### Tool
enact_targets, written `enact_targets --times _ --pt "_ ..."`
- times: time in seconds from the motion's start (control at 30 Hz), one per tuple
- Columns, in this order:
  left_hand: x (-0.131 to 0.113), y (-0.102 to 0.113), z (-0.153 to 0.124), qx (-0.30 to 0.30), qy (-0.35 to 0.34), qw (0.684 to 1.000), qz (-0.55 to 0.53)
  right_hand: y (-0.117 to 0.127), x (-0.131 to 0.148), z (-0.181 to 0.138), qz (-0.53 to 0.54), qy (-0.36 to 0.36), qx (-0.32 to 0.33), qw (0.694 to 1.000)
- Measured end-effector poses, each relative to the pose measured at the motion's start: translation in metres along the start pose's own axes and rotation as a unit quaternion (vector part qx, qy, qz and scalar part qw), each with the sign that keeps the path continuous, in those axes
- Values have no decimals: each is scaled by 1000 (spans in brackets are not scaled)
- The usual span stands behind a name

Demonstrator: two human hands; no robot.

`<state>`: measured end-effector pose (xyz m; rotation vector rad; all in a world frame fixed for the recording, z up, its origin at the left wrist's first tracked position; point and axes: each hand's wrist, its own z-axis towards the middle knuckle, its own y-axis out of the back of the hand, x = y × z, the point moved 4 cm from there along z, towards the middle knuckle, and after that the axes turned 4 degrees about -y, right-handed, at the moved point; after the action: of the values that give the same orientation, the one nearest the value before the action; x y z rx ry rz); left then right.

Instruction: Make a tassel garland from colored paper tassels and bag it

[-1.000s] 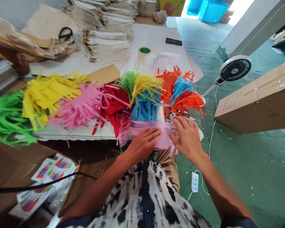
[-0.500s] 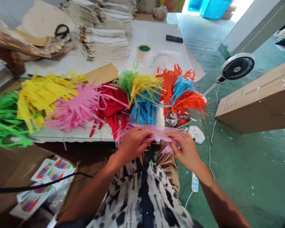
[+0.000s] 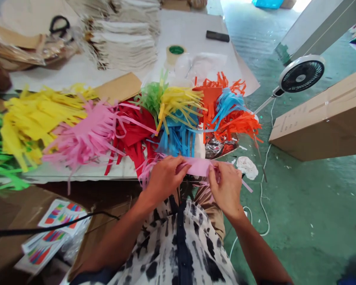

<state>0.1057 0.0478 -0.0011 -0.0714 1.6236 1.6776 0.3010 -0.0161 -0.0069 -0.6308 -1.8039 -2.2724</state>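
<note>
Pink fringed sheet (image 3: 199,167), just below the centre of the frame at the front edge of the desk (image 3: 90,173), is pinched by left hand (image 3: 166,177) and right hand (image 3: 227,187), strips evidently cut, middle band judged only partly gathered, blue fringed bundle (image 3: 178,140) lying beyond.

Pink fringed sheet (image 3: 198,167), perhaps folded, held crosswise between the hands (image 3: 165,178); loose strips at both ends
</note>
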Motion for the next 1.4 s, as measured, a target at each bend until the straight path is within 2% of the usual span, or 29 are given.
enact_targets --times 0.13,0.33,0.67,0.77,0.83,0.9,0.97,1.07,1.17,1.23,1.27,1.37,1.4 --pt "-2 0 -2 -31 17 996 85 -3 2 2 -70 9 15 997" --pt "-4 -1 -1 -72 -13 985 155 -4 5 6 -120 13 13 993" --pt "-2 -1 3 -40 -10 984 171 -5 10 9 -162 15 7 987" --pt "-5 3 3 -74 -57 983 158 -5 9 9 -154 15 5 988" --pt "-12 4 1 -99 -134 974 156 -6 10 9 -152 15 6 988" --pt "-21 1 -3 -86 -233 958 144 -6 11 10 -155 14 10 988" --pt "-28 -6 -9 -43 -293 947 124 -5 10 11 -154 16 12 988" --pt "-31 -15 -15 -4 -282 953 111 5 2 13 -130 17 -3 991" --pt "-29 -19 -21 5 -266 959 100 29 -10 7 -119 14 -76 990" --pt "-28 -20 -24 6 -263 960 94 41 -10 -4 -104 42 -128 985" --pt "-28 -20 -25 7 -262 961 94 43 -6 -11 -85 75 -135 984" --pt "-28 -21 -26 8 -261 960 101 28 13 -33 -35 206 -71 975" --pt "-28 -21 -26 7 -262 960 104 19 17 -39 -38 229 -48 971"
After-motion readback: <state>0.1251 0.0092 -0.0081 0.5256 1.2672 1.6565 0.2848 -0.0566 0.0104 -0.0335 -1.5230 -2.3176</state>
